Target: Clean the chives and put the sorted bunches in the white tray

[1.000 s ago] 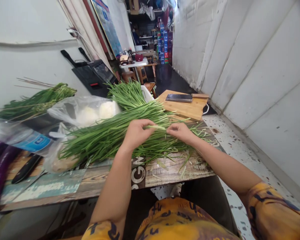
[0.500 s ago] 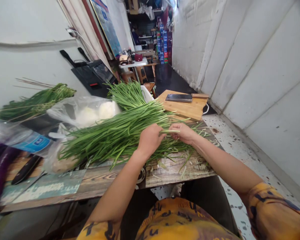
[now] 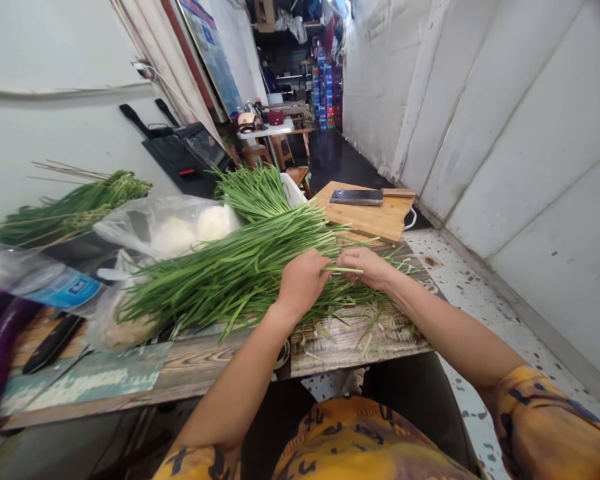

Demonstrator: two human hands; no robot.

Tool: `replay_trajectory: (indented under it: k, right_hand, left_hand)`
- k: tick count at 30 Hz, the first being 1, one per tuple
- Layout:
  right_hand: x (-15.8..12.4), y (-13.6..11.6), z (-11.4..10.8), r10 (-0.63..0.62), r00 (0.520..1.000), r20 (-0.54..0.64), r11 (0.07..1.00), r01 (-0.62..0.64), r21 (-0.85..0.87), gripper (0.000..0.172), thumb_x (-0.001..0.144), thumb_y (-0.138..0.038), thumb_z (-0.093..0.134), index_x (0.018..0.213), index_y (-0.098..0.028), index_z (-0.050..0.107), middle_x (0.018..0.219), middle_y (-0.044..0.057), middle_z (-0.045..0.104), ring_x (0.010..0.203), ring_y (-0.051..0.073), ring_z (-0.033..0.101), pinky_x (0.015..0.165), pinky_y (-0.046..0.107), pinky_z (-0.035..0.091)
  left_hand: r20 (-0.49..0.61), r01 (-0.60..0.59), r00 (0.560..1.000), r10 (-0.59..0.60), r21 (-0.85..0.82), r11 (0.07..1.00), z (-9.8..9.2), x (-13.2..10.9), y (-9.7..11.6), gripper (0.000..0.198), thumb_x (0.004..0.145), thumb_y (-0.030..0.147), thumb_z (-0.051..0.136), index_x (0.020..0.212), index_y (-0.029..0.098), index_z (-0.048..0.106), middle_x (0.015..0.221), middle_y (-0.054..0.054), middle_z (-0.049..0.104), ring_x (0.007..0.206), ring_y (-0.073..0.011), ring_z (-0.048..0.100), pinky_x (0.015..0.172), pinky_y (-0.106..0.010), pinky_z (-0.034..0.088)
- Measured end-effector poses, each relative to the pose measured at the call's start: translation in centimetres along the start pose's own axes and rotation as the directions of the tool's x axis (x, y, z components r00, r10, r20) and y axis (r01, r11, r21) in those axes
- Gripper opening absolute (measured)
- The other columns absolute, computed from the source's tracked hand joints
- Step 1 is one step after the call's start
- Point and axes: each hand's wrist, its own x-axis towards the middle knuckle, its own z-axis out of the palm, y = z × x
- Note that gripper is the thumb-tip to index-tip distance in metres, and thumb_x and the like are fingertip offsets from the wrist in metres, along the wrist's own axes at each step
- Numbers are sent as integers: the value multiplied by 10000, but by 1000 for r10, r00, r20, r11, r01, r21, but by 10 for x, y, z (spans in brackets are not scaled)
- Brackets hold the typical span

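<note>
A large heap of long, flat green garlic chives (image 3: 220, 273) lies across the table, pale stem ends toward the right. Over that right end, my left hand (image 3: 304, 277) is closed round a few chive stems (image 3: 347, 270) whose pale ends stick out past the thumb. My right hand (image 3: 365, 265) is beside it, fingers pinched at those stem ends; whether it grips a stem or a loose bit of leaf is too small to tell. Trimmed scraps (image 3: 367, 340) and pale peelings are scattered on the wood below the hands.
A cleaver (image 3: 356, 197) rests on a wooden cutting board (image 3: 370, 223) at the far right. More chives (image 3: 253, 190) stand by a white container (image 3: 293, 190). On the left are a plastic bag (image 3: 155, 223) with white vegetables, a plastic bottle (image 3: 70, 287), eggplants (image 3: 5, 353) and a black-handled knife (image 3: 53, 343).
Both hands stay almost in place. The held stems now point slightly lower to the right, and the right fingers have shifted a little along them.
</note>
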Motion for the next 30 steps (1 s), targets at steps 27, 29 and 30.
replay_trajectory:
  k: [27, 29, 30]
  right_hand:
    - [-2, -2, -5, -196, 978, 66, 926, 207, -315, 429, 676, -542, 699, 576, -160, 532, 501, -45, 474, 507, 83, 408, 508, 234, 321]
    - [1, 0, -8, -232, 973, 4, 917, 221, -332, 423, 712, -548, 649, 577, -169, 515, 493, -50, 450, 493, 83, 382, 503, 236, 305]
    - [3, 0, -12, -265, 963, -48, 907, 232, -351, 410, 742, -543, 611, 591, -173, 518, 494, -50, 443, 491, 86, 375, 504, 238, 299]
  left_hand:
    - [-170, -197, 948, 270, 354, 914, 24, -6, 6, 267, 950, 200, 437, 760, 177, 622, 704, -49, 579, 669, -181, 513, 606, -314, 325]
    - [-171, -200, 946, 274, 356, 913, 24, -6, 6, 254, 943, 195, 445, 756, 179, 617, 699, -46, 577, 662, -180, 512, 601, -313, 328]
    - [-169, -194, 949, 267, 356, 914, 24, -6, 6, 247, 937, 189, 450, 754, 180, 616, 703, -45, 580, 663, -177, 515, 602, -310, 332]
